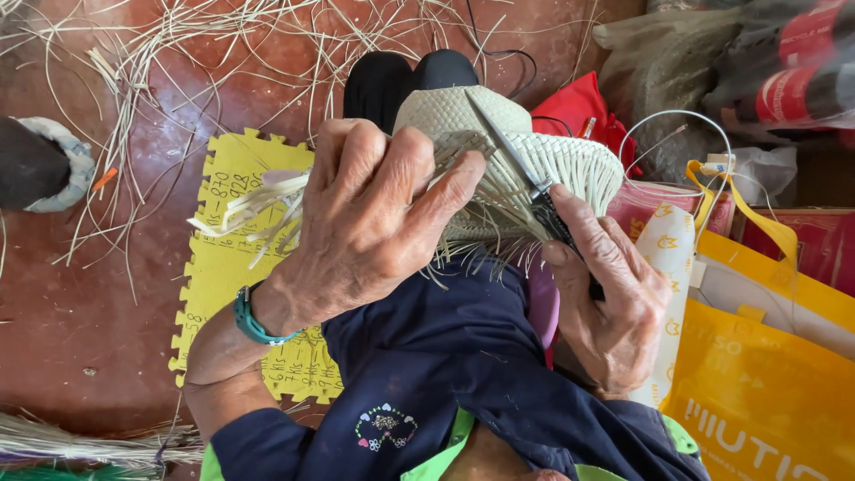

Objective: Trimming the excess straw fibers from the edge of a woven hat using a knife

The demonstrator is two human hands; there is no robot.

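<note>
left hand (370, 218) covers much of the woven straw hat (499, 134), weave under the palm unseen; knife (525, 174) handle buried in right hand (606, 294), only blade shows; dark shoes (405, 80) mostly behind the hat; yellow foam mat (227, 267) partly under the arm and lap; yellow bag (766, 392) cut off by right and bottom edges; bottle (802, 71) cut at top right; dark object with pale ring (40, 165) cut by left edge, can't tell what it is
</note>
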